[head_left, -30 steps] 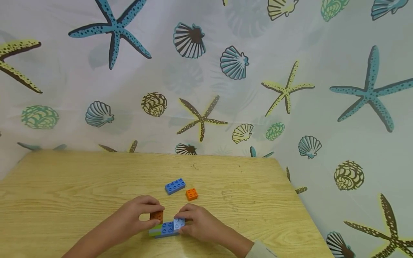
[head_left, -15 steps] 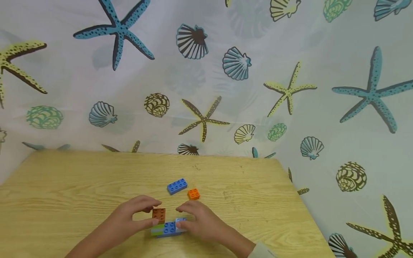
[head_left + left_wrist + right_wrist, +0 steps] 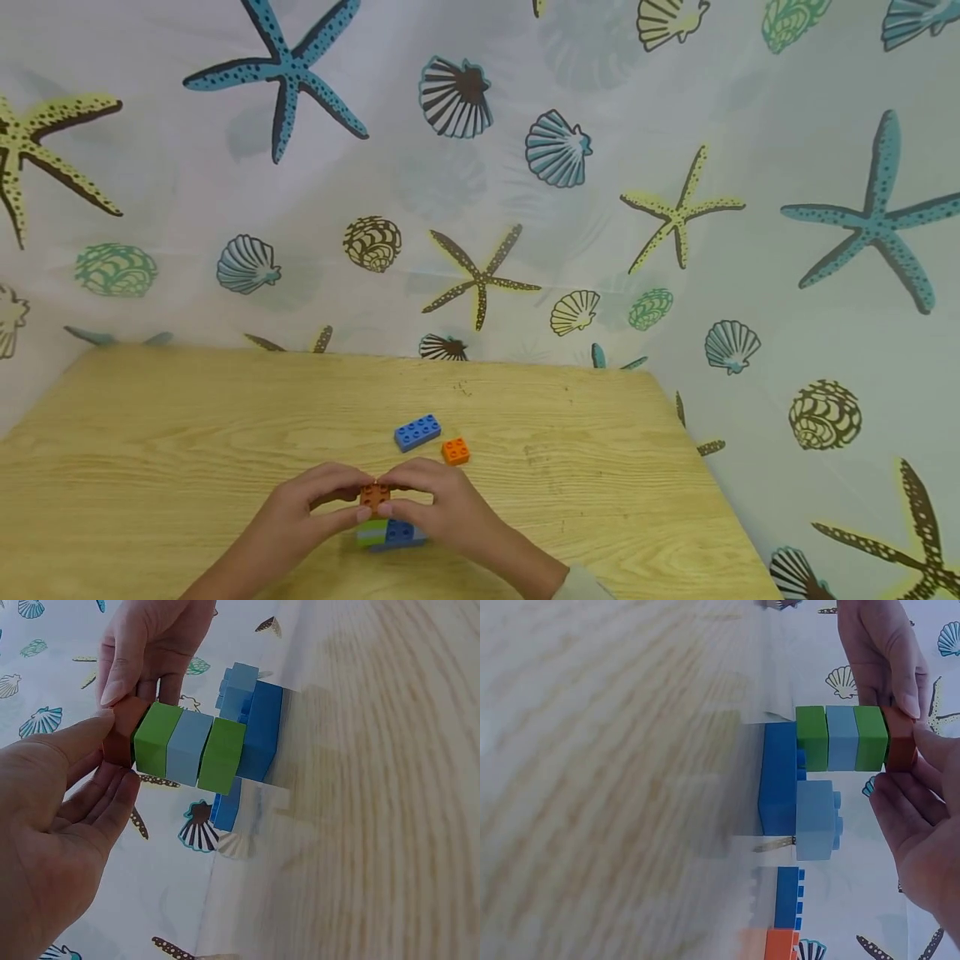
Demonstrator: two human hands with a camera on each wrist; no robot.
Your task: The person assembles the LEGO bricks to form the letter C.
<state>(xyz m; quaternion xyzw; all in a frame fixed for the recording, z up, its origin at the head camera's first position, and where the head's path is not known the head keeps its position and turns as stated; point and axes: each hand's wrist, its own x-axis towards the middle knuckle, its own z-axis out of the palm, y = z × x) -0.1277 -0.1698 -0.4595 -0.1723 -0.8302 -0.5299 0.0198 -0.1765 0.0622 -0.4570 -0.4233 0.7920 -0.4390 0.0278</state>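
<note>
A brown brick (image 3: 375, 497) sits at the top of a short tower, pinched from both sides. My left hand (image 3: 303, 504) holds it between thumb and fingers on the left, and my right hand (image 3: 450, 508) does so on the right. Below it come a green brick (image 3: 871, 739), a light blue brick (image 3: 841, 739) and another green brick (image 3: 811, 739). This tower stands on one end of a long blue brick (image 3: 778, 780) lying on the table. On the base's other end sits a second light blue brick (image 3: 814, 821), mostly behind my right hand in the head view.
Beyond the hands, a loose blue brick (image 3: 417, 432) and a small orange brick (image 3: 455, 451) lie on the wooden table (image 3: 225, 408). A cloth (image 3: 510, 200) printed with shells and starfish hangs behind and to the right of the table.
My right hand has let go of the light blue brick on the base and moved left and up to the brown brick. My left hand stays at the brown brick. The view has shifted slightly.
</note>
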